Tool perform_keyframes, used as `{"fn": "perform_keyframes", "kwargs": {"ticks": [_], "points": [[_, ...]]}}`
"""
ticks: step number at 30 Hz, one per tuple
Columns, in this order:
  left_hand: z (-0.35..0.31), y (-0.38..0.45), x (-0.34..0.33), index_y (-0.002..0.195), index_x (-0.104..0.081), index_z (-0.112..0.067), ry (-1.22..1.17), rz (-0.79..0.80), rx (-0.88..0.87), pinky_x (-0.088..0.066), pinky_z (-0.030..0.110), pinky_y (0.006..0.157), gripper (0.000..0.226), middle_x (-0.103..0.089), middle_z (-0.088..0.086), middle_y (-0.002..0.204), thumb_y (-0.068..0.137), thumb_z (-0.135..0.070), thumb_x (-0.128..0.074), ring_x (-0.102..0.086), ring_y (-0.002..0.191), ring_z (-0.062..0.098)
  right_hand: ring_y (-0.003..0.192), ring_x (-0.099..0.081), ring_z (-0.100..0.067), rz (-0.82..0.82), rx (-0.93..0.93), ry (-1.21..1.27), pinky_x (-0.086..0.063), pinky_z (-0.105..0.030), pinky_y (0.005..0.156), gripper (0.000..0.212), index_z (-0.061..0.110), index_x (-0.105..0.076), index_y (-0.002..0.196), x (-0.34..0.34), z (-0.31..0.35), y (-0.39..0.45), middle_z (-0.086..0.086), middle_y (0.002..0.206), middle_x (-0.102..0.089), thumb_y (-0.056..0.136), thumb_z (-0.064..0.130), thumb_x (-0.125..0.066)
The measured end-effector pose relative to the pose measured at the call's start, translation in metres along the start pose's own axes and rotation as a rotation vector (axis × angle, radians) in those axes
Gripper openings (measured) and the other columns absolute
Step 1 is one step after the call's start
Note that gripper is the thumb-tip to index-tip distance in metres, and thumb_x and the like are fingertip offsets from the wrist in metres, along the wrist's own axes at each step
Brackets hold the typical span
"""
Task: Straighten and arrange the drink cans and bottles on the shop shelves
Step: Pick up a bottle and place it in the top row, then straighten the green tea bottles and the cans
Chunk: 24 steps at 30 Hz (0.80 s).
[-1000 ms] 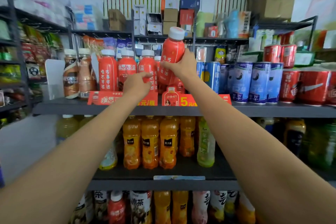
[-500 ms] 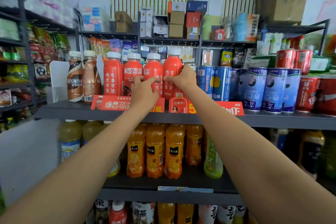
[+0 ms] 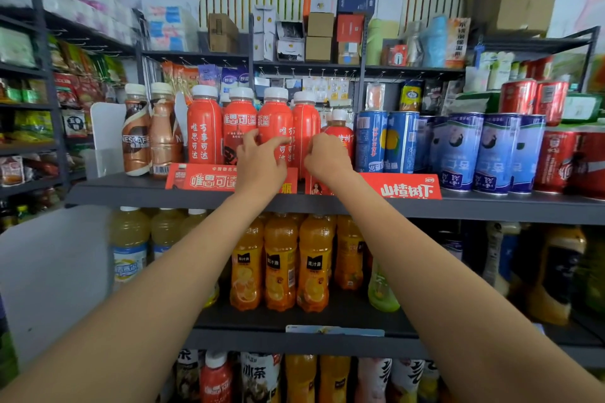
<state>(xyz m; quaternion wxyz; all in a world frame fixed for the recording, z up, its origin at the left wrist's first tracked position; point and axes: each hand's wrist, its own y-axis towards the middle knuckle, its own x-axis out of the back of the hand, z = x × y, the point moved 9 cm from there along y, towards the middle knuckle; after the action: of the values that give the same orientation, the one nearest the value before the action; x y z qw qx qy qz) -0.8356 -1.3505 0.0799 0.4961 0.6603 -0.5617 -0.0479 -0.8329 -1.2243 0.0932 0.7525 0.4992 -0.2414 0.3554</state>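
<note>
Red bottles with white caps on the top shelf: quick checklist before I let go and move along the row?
1. Four tall red plastic bottles with white caps upright in a row: ok.
2. Labels facing the same way: not ok.
3. Left hand and right hand on the two right-hand bottles: ok.
4. Smaller red bottle behind the right hand in line: cannot tell.
5. Blue drink cans upright: ok.

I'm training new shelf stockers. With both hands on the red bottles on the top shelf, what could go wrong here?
1. The red bottles stand tightly packed, so a push from the left hand might tip a neighbour.
2. The right hand works beside a shorter bottle that it could knock over.
3. The red price strip at the shelf edge could get dislodged.
</note>
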Motion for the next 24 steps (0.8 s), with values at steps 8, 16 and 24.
{"fn": "perform_keyframes", "kwargs": {"ticks": [8, 16, 24], "points": [[0.005, 0.001, -0.003, 0.132, -0.050, -0.028, 0.076, 0.022, -0.047, -0.029, 0.043, 0.110, 0.047, -0.021, 0.011, 0.150, 0.090, -0.006, -0.048, -0.025, 0.135, 0.033, 0.111, -0.051, -0.029, 0.139, -0.036, -0.013, -0.021, -0.051, 0.106, 0.032, 0.014, -0.060, 0.117, -0.023, -0.010, 0.007, -0.006, 0.118, -0.059, 0.089, 0.015, -0.044], [-0.002, -0.011, 0.006, 0.132, -0.050, -0.019, 0.119, -0.075, -0.152, -0.024, 0.040, 0.110, 0.045, -0.027, 0.009, 0.147, 0.089, -0.006, -0.050, -0.027, 0.133, 0.027, 0.116, -0.047, -0.030, -0.072, 0.045, -0.084, -0.016, -0.051, 0.110, 0.026, 0.009, -0.059, 0.110, 0.003, 0.017, -0.006, -0.010, 0.111, -0.061, 0.089, 0.009, -0.043], [-0.046, -0.116, -0.036, 0.097, -0.059, -0.011, -0.013, -0.157, -0.528, -0.029, 0.028, 0.081, 0.029, -0.052, 0.009, 0.104, 0.073, -0.010, -0.043, -0.041, 0.098, 0.017, 0.101, -0.047, -0.023, -0.703, 0.293, 0.180, -0.033, -0.033, 0.084, 0.034, 0.005, -0.061, 0.098, 0.042, -0.052, -0.136, -0.012, 0.106, -0.058, 0.076, 0.005, -0.036]]}}
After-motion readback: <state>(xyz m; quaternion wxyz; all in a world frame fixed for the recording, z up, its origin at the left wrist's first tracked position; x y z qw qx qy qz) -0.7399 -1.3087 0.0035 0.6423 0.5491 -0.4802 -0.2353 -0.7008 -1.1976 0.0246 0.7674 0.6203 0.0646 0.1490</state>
